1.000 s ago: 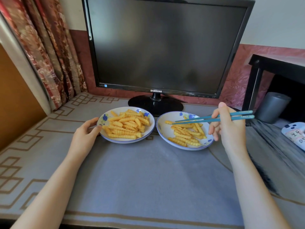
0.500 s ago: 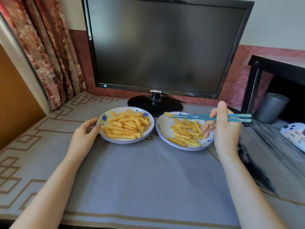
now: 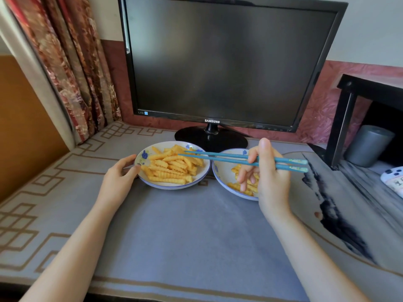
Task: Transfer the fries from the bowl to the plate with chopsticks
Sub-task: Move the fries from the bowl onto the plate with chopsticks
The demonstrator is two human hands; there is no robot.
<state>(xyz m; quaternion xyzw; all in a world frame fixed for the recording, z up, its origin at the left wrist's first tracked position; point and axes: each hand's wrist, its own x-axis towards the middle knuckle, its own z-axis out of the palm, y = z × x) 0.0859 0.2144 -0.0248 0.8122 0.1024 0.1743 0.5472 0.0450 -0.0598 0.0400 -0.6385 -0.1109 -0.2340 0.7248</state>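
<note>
Two white dishes with blue flowers sit side by side in front of the monitor. The left dish [image 3: 174,187] is heaped with crinkle fries [image 3: 172,168]. The right dish [image 3: 220,177] holds fewer fries [image 3: 234,186] and is partly hidden by my right hand [image 3: 270,182]. That hand grips a pair of teal chopsticks [image 3: 218,159], which reach left, their tips over the fries in the left dish. Whether a fry sits between the tips I cannot tell. My left hand [image 3: 117,182] holds the left dish by its left rim, thumb on the edge.
A black monitor [image 3: 218,62] stands just behind the dishes on a round base [image 3: 196,138]. At the right are a black side table [image 3: 344,118], a grey cylinder [image 3: 368,144] and a white gadget [image 3: 392,179]. A curtain [image 3: 72,62] hangs at the left. A grey mat [image 3: 185,236] covers the table.
My right hand moved left, and the chopstick tips went from the right dish, with a fry at them, to over the left dish. My left hand stayed on the rim.
</note>
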